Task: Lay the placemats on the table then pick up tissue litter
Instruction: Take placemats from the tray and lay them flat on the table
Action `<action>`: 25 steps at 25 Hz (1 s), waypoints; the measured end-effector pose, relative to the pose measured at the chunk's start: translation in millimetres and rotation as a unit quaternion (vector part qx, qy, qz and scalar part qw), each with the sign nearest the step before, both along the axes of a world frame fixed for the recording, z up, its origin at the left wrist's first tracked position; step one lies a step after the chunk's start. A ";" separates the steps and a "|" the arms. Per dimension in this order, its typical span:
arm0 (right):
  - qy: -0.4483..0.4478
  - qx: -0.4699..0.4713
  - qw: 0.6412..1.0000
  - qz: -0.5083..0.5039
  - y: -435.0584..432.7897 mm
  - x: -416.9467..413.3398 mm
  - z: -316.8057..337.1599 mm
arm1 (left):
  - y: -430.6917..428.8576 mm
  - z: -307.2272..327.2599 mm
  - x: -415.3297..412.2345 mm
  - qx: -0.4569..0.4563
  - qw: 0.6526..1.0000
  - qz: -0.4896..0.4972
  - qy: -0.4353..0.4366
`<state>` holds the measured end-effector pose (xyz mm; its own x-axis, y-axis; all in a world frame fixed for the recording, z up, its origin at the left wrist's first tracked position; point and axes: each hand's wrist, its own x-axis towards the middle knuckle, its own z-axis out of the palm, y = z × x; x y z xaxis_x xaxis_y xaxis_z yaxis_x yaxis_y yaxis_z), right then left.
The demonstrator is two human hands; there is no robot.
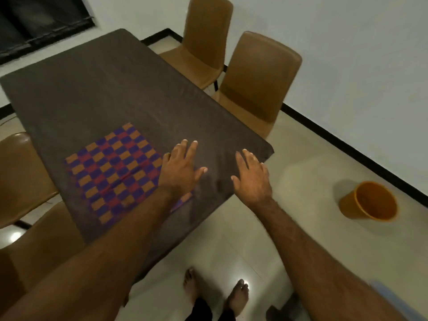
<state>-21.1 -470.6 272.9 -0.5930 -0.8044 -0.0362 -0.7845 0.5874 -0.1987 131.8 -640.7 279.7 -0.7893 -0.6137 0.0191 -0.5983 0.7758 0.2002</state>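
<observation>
A checkered placemat [115,172] in orange, purple and red lies flat on the table's dark brown cloth [97,89], near the front corner. My left hand [180,167] is spread with straight fingers over the mat's right edge. My right hand [251,174] hovers or rests, fingers straight, above the table's near right corner, holding nothing. No tissue litter shows in this view.
Two brown chairs [257,82] stand along the table's far right side, and two more [20,172] on the left. An orange bucket [370,201] sits on the tiled floor by the right wall. My bare feet [215,290] stand below the table corner.
</observation>
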 end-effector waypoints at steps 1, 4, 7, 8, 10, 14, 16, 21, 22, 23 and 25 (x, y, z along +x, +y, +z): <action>-0.004 -0.004 0.999 -0.035 31.6 -13.3 -6.1 | 23.0 -2.1 -26.6 0.004 0.999 -0.038 -0.003; -0.026 -0.002 0.991 -0.135 129.9 -41.1 -26.2 | 97.8 -11.0 -93.7 0.021 0.990 -0.136 -0.011; -0.045 0.008 0.970 -0.239 236.6 -52.7 -53.0 | 184.8 -33.3 -147.0 0.042 0.967 -0.248 -0.029; -0.056 0.009 0.962 -0.267 269.7 -50.2 -62.8 | 215.0 -40.8 -158.9 0.054 0.958 -0.280 -0.037; -0.080 0.012 0.941 -0.328 336.3 -37.9 -82.7 | 282.6 -57.9 -177.8 0.078 0.929 -0.357 -0.055; -0.116 0.002 0.890 -0.441 441.7 2.8 -123.4 | 407.6 -92.8 -188.8 0.094 0.854 -0.501 -0.100; -0.126 0.003 0.853 -0.506 487.7 29.4 -148.2 | 469.0 -115.9 -187.9 0.096 0.810 -0.566 -0.121; -0.116 -0.026 0.788 -0.604 551.1 92.7 -208.0 | 569.6 -177.0 -177.2 0.076 0.724 -0.662 -0.179; -0.128 -0.029 0.769 -0.626 561.3 102.0 -220.7 | 584.4 -191.6 -175.9 0.062 0.705 -0.683 -0.180; -0.144 -0.032 0.750 -0.645 568.9 110.4 -229.3 | 597.7 -205.9 -173.9 0.049 0.684 -0.705 -0.182; -0.159 -0.042 0.730 -0.664 580.2 119.8 -243.2 | 616.9 -229.3 -173.1 0.026 0.652 -0.736 -0.181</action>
<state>98.7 109.6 29.7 -0.8241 0.4639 -0.3249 0.5580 0.7633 -0.3256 -41.3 -23.8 50.4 -0.4706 0.8214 -0.3222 0.7712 0.5604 0.3020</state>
